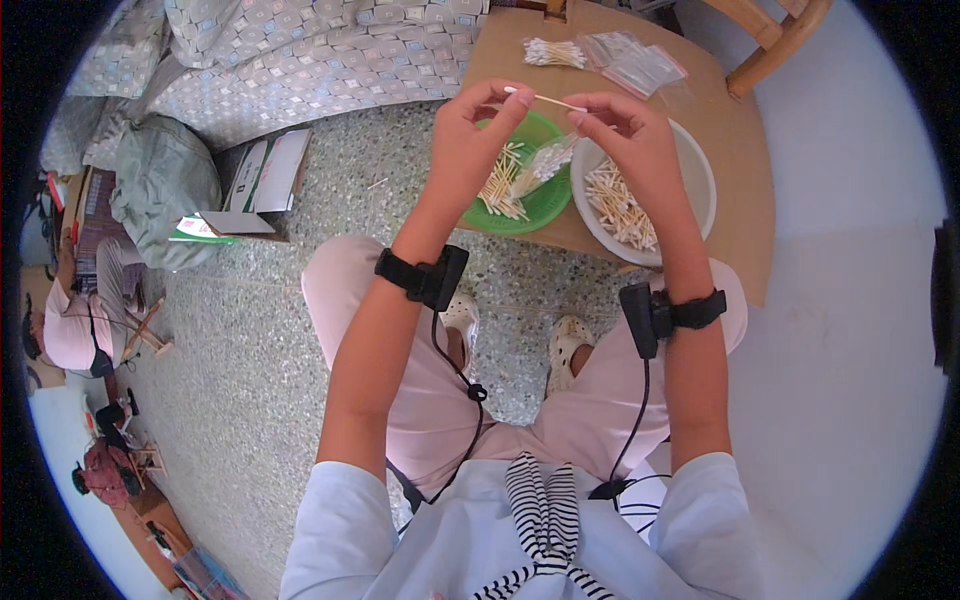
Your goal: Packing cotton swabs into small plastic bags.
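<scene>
Swab [545, 99] lies left-right between both hands, left hand [470, 135] and right hand [625, 130] each pinching an end, above the green plate [550, 195] on the tabletop [740, 200].

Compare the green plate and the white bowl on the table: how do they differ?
The green plate is bright green, while the white bowl is pale white. The green plate looks shallow and smaller, while the white bowl looks deeper and wider. The green plate lies under the left hand, and the white bowl lies under the right hand. Both are round, stand side by side on the brown table and hold cotton swabs.
</scene>
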Motion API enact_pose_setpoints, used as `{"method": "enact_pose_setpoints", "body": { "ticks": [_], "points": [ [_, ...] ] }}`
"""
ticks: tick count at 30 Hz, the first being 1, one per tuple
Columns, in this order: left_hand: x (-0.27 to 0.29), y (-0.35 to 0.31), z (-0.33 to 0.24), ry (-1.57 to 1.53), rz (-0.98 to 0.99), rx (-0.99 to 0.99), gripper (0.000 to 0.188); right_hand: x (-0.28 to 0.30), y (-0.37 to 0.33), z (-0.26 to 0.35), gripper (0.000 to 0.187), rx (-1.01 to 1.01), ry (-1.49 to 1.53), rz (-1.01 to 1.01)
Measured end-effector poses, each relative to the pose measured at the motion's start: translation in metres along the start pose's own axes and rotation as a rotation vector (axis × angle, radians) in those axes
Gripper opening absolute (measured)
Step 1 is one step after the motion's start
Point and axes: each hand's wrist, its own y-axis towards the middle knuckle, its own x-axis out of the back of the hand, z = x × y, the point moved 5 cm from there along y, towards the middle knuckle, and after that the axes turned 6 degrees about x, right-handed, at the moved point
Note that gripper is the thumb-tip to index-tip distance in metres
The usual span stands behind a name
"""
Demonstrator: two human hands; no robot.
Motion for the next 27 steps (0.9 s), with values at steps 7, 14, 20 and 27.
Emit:
{"method": "enact_pose_setpoints", "body": {
  "ticks": [7, 14, 20, 27],
  "points": [
    [-0.003, -0.006, -0.017, 0.226, 0.049, -0.214, 0.022, 0.017, 0.007, -0.005, 0.022, 0.030, 0.167, -0.129],
    [-0.012, -0.010, -0.018, 0.220, 0.027, -0.249, 0.024, 0.035, 0.011, -0.007, 0.021, 0.104, 0.031, -0.223],
    [-0.025, -0.010, 0.011, 0.666, 0.252, -0.006, 0.034, 0.053, -0.003, -0.004, 0.019, 0.000, -0.266, 0.068],
    [-0.026, -0.011, 0.002, 0.671, 0.277, 0.032, 0.040, 0.044, -0.006, 0.004, 0.021, 0.009, -0.439, 0.092]
  ]
}}
